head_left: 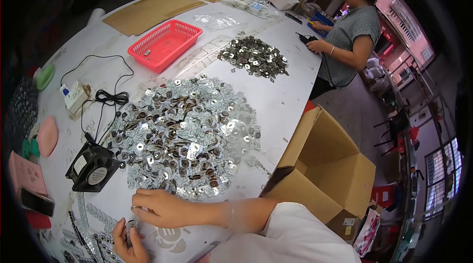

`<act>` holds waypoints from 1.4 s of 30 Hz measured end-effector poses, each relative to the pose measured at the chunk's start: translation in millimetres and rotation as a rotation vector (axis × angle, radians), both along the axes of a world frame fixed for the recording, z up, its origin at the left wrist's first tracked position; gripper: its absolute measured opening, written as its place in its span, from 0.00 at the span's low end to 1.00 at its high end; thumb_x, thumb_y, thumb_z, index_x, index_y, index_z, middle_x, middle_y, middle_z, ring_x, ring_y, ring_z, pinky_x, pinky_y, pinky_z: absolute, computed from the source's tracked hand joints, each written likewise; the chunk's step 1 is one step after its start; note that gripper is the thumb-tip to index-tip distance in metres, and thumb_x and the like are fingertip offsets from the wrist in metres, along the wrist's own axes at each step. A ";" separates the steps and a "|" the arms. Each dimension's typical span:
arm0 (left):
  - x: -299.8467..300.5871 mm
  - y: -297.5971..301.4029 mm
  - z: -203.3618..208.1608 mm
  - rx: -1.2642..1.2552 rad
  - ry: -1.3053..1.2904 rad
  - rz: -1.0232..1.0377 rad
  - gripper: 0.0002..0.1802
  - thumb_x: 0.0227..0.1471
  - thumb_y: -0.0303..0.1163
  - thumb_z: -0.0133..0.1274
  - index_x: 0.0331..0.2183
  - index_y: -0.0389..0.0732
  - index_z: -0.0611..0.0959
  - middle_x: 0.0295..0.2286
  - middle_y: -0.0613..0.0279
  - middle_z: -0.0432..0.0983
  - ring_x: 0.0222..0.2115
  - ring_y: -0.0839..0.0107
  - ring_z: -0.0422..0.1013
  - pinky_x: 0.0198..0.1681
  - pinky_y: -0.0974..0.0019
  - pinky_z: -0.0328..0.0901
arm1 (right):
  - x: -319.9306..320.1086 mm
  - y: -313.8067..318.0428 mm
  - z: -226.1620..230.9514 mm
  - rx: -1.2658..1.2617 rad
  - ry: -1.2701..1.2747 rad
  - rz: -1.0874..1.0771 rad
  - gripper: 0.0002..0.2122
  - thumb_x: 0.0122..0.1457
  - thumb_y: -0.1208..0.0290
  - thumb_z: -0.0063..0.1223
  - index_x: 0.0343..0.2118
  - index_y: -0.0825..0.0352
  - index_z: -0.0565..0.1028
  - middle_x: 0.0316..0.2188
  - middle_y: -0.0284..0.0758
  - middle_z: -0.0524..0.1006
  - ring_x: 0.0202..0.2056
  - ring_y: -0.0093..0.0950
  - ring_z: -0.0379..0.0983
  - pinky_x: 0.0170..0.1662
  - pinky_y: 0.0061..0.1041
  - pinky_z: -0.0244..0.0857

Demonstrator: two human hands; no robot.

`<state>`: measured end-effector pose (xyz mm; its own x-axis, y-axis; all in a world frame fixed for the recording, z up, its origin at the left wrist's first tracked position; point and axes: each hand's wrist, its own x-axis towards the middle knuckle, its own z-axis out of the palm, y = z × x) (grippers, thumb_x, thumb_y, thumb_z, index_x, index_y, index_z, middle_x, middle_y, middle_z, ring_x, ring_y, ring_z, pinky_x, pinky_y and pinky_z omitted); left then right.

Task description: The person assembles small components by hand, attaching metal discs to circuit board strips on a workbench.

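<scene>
A wide heap of small metal pieces [182,135], silvery plates mixed with round discs, lies on the white table in front of me. At its near edge is my right hand [157,207], its fingers curled inward; whatever they hold, if anything, is hidden. Closer to me, my left hand [129,247] is closed on a short stack of small metal pieces [131,225] between thumb and fingers. Beside it at the lower left, more metal pieces [93,243] lie lined up in rows.
A black fan [94,168] with a cable stands left of the heap, near a white power strip [76,96]. Beyond are a red basket [165,46] and a darker heap [253,56]. An open cardboard box [320,164] adjoins the right edge. Another person [350,31] stands at the far right.
</scene>
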<state>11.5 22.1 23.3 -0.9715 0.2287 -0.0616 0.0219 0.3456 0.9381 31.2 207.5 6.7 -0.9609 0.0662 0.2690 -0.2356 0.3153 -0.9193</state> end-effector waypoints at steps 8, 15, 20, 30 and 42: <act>-13.6 -8.6 1.5 -0.156 0.196 -0.306 0.09 0.53 0.27 0.55 0.37 0.33 0.82 0.32 0.56 0.79 0.31 0.70 0.73 0.37 0.67 0.69 | 3.7 2.1 -9.9 0.074 0.037 0.220 0.07 0.58 0.71 0.48 0.29 0.70 0.67 0.26 0.41 0.67 0.27 0.42 0.69 0.29 0.38 0.62; -10.7 -8.6 4.4 -0.117 0.124 -0.293 0.09 0.50 0.26 0.57 0.36 0.33 0.82 0.29 0.57 0.79 0.29 0.69 0.72 0.37 0.66 0.68 | 6.4 15.2 -2.1 0.071 0.008 0.313 0.09 0.56 0.68 0.51 0.26 0.69 0.71 0.23 0.41 0.70 0.26 0.43 0.70 0.30 0.38 0.64; -12.9 -22.9 0.8 -0.254 0.087 -0.341 0.08 0.49 0.26 0.58 0.33 0.33 0.82 0.27 0.57 0.78 0.27 0.71 0.71 0.35 0.67 0.68 | 5.7 17.2 -5.8 0.107 -0.043 0.429 0.10 0.55 0.67 0.52 0.25 0.70 0.72 0.21 0.42 0.72 0.25 0.43 0.71 0.30 0.37 0.64; -16.5 -37.4 -15.3 0.027 -0.316 -0.167 0.12 0.47 0.28 0.64 0.21 0.38 0.76 0.21 0.61 0.74 0.20 0.78 0.67 0.22 0.74 0.64 | 8.5 5.4 4.0 -0.141 -0.098 0.379 0.10 0.54 0.71 0.51 0.22 0.72 0.69 0.16 0.41 0.71 0.17 0.36 0.68 0.23 0.32 0.60; -9.7 -29.8 -25.3 0.041 -0.086 -0.099 0.06 0.47 0.22 0.57 0.31 0.36 0.78 0.30 0.59 0.73 0.30 0.71 0.68 0.34 0.66 0.66 | 5.9 -6.3 -8.4 -0.280 0.013 0.242 0.10 0.55 0.71 0.50 0.21 0.71 0.67 0.13 0.40 0.70 0.16 0.35 0.68 0.20 0.32 0.57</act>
<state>1.7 -7.7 -2.0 -0.9354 0.3276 -0.1328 -0.0274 0.3074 0.9512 37.2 201.2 -1.7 -0.9544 -0.0894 0.2849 -0.2848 -0.0142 -0.9585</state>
